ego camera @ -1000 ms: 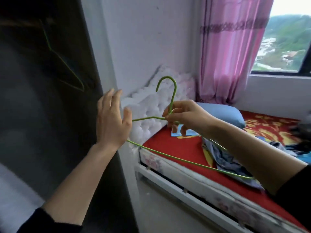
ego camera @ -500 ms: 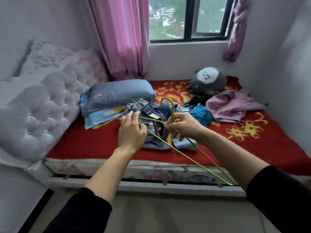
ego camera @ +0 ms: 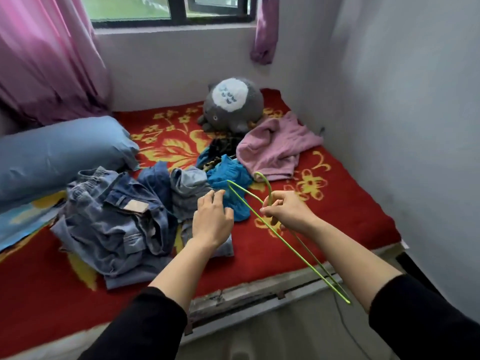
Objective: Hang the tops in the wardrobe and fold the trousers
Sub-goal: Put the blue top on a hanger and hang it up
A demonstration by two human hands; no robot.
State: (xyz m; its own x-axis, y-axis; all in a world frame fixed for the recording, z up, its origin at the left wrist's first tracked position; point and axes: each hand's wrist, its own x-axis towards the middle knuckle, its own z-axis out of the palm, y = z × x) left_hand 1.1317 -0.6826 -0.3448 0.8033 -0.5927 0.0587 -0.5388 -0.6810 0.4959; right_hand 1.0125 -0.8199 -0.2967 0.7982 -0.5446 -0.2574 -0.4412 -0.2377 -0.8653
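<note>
1. A heap of blue denim trousers [ego camera: 111,219] lies crumpled on the red floral bedspread [ego camera: 350,203]. None of them looks folded, so that half of the job seems not yet begun.
2. The left hand [ego camera: 211,219] hovers at the heap's right edge with its fingers loose and holding nothing, close to a rumpled teal top [ego camera: 228,188].
3. The right hand [ego camera: 288,211] pinches a thin green wire hanger [ego camera: 298,253] just below its hook. The hanger is bare (nothing threaded onto it yet).
4. A crumpled pink top [ego camera: 272,146] lies near the wall, unhung.
5. As I judge it, both tops are left to hang, and the wardrobe is out of view.
</note>
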